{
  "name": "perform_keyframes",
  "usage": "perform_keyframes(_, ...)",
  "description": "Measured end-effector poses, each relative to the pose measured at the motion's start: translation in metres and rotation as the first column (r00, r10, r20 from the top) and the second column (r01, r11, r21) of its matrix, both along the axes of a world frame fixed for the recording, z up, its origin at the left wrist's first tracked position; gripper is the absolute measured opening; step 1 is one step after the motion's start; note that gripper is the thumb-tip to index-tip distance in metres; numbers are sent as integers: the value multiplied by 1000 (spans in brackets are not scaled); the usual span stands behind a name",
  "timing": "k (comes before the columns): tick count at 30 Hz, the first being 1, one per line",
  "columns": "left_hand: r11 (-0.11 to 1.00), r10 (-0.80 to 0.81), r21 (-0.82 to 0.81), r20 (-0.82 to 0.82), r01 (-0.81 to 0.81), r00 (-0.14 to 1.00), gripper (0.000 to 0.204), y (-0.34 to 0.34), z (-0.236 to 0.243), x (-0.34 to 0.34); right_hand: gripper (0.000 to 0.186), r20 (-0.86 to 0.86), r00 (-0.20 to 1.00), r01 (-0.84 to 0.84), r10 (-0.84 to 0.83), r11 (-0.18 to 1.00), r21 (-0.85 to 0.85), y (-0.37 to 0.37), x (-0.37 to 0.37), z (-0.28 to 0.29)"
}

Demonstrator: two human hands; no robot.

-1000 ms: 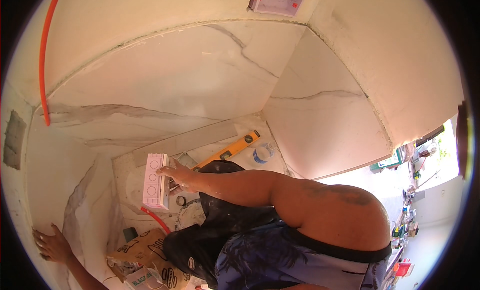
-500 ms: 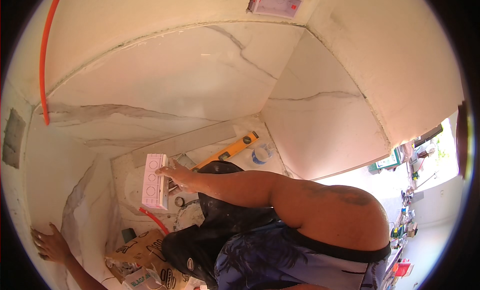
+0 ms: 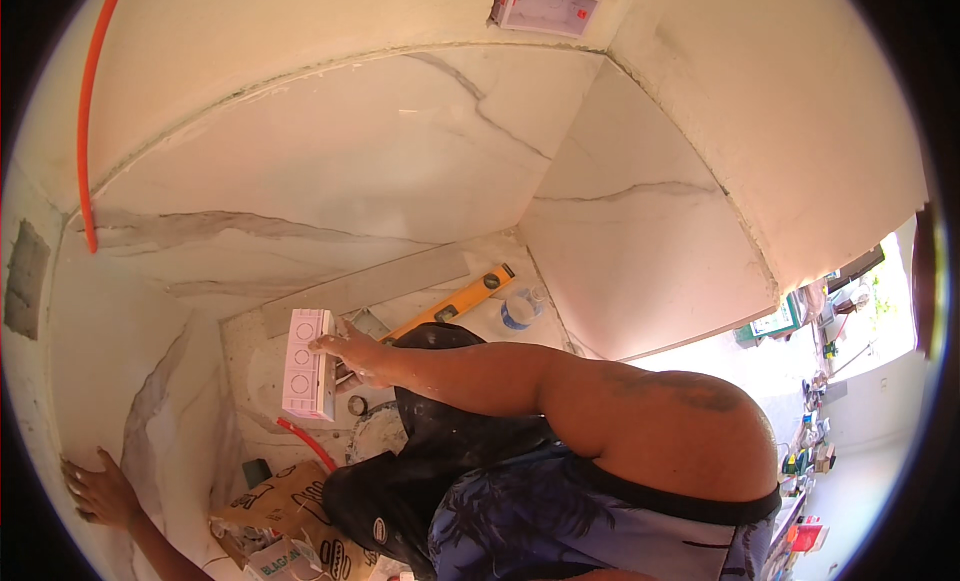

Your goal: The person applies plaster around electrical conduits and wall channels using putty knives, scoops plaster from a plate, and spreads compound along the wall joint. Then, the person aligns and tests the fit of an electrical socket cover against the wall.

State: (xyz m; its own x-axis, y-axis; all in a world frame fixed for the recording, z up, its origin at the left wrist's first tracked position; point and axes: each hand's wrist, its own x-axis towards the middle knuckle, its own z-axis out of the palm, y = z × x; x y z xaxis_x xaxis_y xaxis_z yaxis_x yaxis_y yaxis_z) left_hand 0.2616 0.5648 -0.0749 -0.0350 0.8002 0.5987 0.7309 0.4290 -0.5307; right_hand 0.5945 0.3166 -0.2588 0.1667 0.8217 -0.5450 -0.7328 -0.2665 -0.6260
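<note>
A white, pinkish electrical back box (image 3: pixel 303 359) with round knockouts is gripped along its right edge by my right hand (image 3: pixel 350 351). The fingers wrap onto its side, and the thumb and palm partly hide that side. My left hand (image 3: pixel 100 489) lies with its fingers spread against the marbled wall tile (image 3: pixel 165 411) at the lower left. Below the box, a short red conduit piece (image 3: pixel 306 443) lies on the floor, and a roll of dark tape (image 3: pixel 358 406) is beside my knee.
A yellow spirit level (image 3: pixel 455 306) and a clear blue-tinted tape roll (image 3: pixel 520 309) lie on the floor near the corner. Brown paper bags (image 3: pixel 290 506) stand at lower left. Another box (image 3: pixel 545 8) is set in the upper wall; an orange conduit (image 3: pixel 88 121) hangs down the left.
Almost nothing differs. The view has shifted very slightly, while both hands and the box keep their places.
</note>
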Motion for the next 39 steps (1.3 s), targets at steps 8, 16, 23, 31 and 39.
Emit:
perform_keyframes(8,999,35,-20,-16,-35,999,71,-2,2,3,88,12,1000,-13,13,1000,5,-1,0,2)
perform_keyframes(16,1000,10,-22,5,-10,1000,71,-3,3,4,87,25,999,-38,37,999,17,-3,0,6)
perform_keyframes(23,1000,21,-16,-29,-22,999,71,-3,3,3,91,20,998,-57,56,997,50,-4,2,8)
perform_keyframes(31,1000,-21,21,-27,22,999,71,1,-1,-2,94,-6,1000,-3,3,1000,-14,0,0,4)
perform_keyframes(39,1000,-18,16,-6,18,1000,72,-1,0,0,89,25,998,-57,56,997,55,-3,2,6)
